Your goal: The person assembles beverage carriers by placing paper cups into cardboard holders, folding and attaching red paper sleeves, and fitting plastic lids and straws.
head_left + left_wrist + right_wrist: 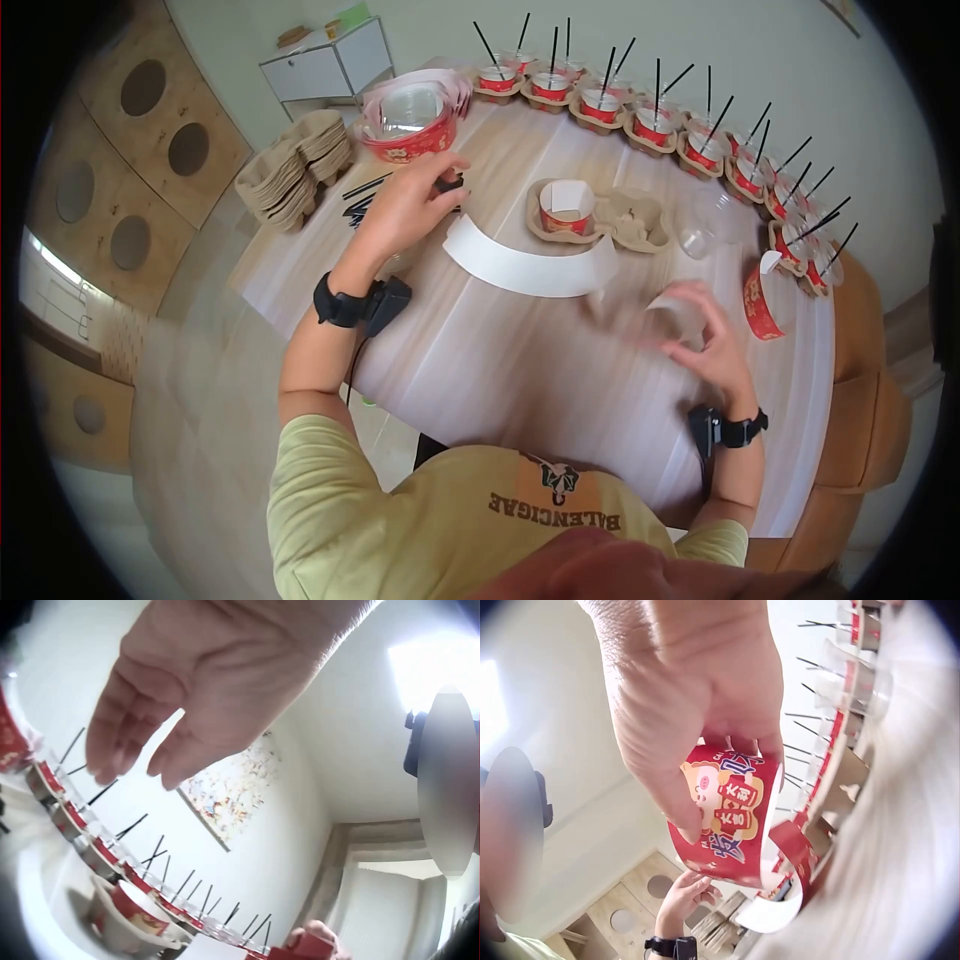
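Observation:
My right hand (705, 335) pinches a curved red printed paper sleeve (735, 806) between thumb and fingers, over the table's right part. Its printed side, with a cartoon figure and characters, shows in the right wrist view. Over the left part of the table hovers my left hand (405, 205), fingers loosely bent and holding nothing, near a bundle of black straws (360, 205). Between the hands, a long curved strip of paper (530, 272) shows its white side. Behind it, a red-sleeved cup (566, 207) sits in one side of a two-cup pulp carrier (640, 222).
Along the far and right edges runs a row of carriers with red-sleeved cups and black straws (600, 103). Stacked carriers (290, 170) and a red bowl (410, 145) stand at the left. Clear plastic cups (705, 232) and another red sleeve (762, 300) are at right.

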`<state>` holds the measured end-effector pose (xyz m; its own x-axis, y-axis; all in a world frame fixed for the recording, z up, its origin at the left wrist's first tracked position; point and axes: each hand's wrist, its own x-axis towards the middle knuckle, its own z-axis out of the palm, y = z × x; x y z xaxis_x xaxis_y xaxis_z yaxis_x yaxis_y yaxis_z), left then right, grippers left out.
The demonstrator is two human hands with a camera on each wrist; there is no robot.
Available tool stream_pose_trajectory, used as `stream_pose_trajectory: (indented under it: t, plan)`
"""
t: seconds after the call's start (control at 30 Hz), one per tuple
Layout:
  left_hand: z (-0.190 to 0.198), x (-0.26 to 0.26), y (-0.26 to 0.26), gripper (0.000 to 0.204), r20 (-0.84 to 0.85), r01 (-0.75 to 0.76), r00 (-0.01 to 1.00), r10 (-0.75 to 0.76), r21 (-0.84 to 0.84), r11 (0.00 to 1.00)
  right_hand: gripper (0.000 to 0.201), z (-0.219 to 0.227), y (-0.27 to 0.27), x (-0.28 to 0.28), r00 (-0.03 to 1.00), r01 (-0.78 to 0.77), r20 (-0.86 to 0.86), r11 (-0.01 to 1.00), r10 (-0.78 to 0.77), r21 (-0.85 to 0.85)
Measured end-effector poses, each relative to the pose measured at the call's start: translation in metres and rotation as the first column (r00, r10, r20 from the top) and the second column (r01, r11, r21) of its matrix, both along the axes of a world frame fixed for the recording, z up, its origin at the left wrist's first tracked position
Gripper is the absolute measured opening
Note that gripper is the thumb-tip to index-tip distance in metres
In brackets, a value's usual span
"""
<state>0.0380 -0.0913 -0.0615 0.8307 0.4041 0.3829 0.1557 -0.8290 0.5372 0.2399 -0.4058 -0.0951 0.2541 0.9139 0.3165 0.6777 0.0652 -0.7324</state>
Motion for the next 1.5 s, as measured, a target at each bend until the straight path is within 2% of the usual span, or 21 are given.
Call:
stream_pose_trajectory:
  t: [0.1, 0.23, 0.37, 0.43, 0.5, 0.57, 0.7, 0.8, 0.87, 0.9, 0.97, 1.0, 1.03, 1.1, 1.13, 1.2, 1.23, 1.3, 1.37, 1.47, 1.5]
  plan:
    - [-0.011, -0.016, -0.003, 0.048, -0.104, -0.026, 0.994, 0.026, 0.003, 1.0, 0.055, -0.009, 0.001, -0.015, 0.983, -0.185, -0.029, 0.964, 0.183, -0.19]
    - [-0.032, -0.02, -0.006, 0.064, -0.282, -0.011, 0.959, 0.001, -0.033, 0.999, 0.052, 0.006, -0.005, -0.023, 0.909, -0.417, -0.109, 0.876, 0.403, -0.242]
    - [-0.048, -0.009, 0.004, 0.05, -0.254, -0.082, 0.965, 0.063, -0.062, 0.995, 0.041, 0.003, -0.006, -0.006, 0.913, -0.382, -0.23, 0.907, 0.339, -0.18]
    - [-0.051, -0.003, 0.011, 0.036, -0.333, -0.156, 0.943, -0.023, -0.502, 0.85, 0.029, -0.012, 0.003, 0.001, 0.795, -0.209, -0.592, 0.976, 0.13, -0.067]
    - [-0.054, -0.003, 0.01, 0.029, -0.239, -0.103, 0.971, -0.033, -0.533, 0.84, 0.026, -0.026, 0.014, 0.007, 0.807, -0.117, -0.591, 0.984, 0.016, -0.132]
    - [-0.043, -0.006, 0.005, 0.029, -0.178, 0.003, 0.976, -0.125, -0.565, 0.825, 0.037, -0.033, 0.03, 0.006, 0.69, -0.02, -0.706, 0.97, -0.162, -0.242]
    - [-0.016, -0.01, -0.013, 0.026, 0.025, 0.151, 0.984, -0.179, -0.656, 0.739, 0.049, -0.04, 0.054, -0.003, 0.762, -0.08, -0.636, 0.957, -0.121, -0.278]
    - [0.005, -0.008, -0.03, 0.026, 0.124, 0.226, 0.973, -0.192, -0.656, 0.72, 0.058, -0.028, 0.065, -0.008, 0.826, -0.123, -0.563, 0.981, 0.018, -0.15]
    - [0.014, -0.003, -0.035, 0.025, 0.231, 0.284, 0.958, -0.173, -0.647, 0.708, 0.06, -0.014, 0.062, -0.007, 0.671, -0.167, -0.717, 0.981, 0.186, 0.098]
    - [0.017, 0.001, -0.035, 0.025, 0.239, 0.281, 0.958, -0.162, -0.644, 0.711, 0.06, -0.003, 0.063, -0.011, 0.675, -0.179, -0.712, 0.979, 0.194, 0.097]
    - [0.023, 0.011, -0.038, 0.025, 0.404, 0.369, 0.908, -0.113, -0.641, 0.673, 0.065, 0.017, 0.062, -0.021, 0.528, -0.056, -0.761, 0.909, 0.378, 0.412]
    - [0.025, 0.017, -0.042, 0.025, 0.458, 0.41, 0.884, -0.092, -0.667, 0.621, 0.064, 0.018, 0.062, -0.014, 0.686, 0.069, -0.703, 0.945, 0.187, 0.319]
    - [0.025, 0.022, -0.045, 0.025, 0.466, 0.416, 0.88, -0.093, -0.662, 0.624, 0.062, 0.017, 0.061, -0.009, 0.71, 0.018, -0.647, 0.912, 0.277, 0.409]
    - [0.025, 0.031, -0.05, 0.024, 0.559, 0.514, 0.825, -0.085, -0.679, 0.524, 0.064, 0.018, 0.058, -0.001, 0.811, 0.121, -0.578, 0.943, 0.085, 0.308]
    - [0.025, 0.034, -0.052, 0.024, 0.568, 0.52, 0.819, -0.079, -0.676, 0.522, 0.064, 0.015, 0.056, 0.004, 0.816, 0.118, -0.572, 0.943, 0.087, 0.312]
    - [0.02, 0.038, -0.056, 0.024, 0.552, 0.498, 0.831, -0.066, -0.687, 0.529, 0.054, 0.007, 0.054, 0.006, 0.861, 0.278, -0.494, 0.924, -0.119, 0.263]
    - [0.016, 0.04, -0.057, 0.024, 0.53, 0.472, 0.846, -0.053, -0.701, 0.535, 0.054, 0.009, 0.055, 0.005, 0.86, 0.278, -0.497, 0.924, -0.118, 0.262]
    - [0.008, 0.041, -0.059, 0.024, 0.513, 0.472, 0.855, -0.075, -0.709, 0.525, 0.049, 0.014, 0.057, -0.007, 0.948, 0.006, -0.292, 0.908, 0.129, 0.42]
    - [0.002, 0.043, -0.061, 0.024, 0.476, 0.455, 0.874, -0.097, -0.733, 0.505, 0.033, 0.014, 0.058, -0.013, 0.914, 0.118, -0.399, 0.888, 0.077, 0.444]
    - [0.003, 0.04, -0.062, 0.027, 0.478, 0.493, 0.865, -0.153, -0.751, 0.44, 0.047, 0.016, 0.052, -0.01, 0.966, -0.079, -0.195, 0.907, 0.173, 0.413]
    - [0.005, 0.039, -0.062, 0.027, 0.476, 0.492, 0.866, -0.155, -0.752, 0.439, 0.038, 0.015, 0.048, -0.014, 0.94, 0.05, -0.328, 0.912, 0.094, 0.407]
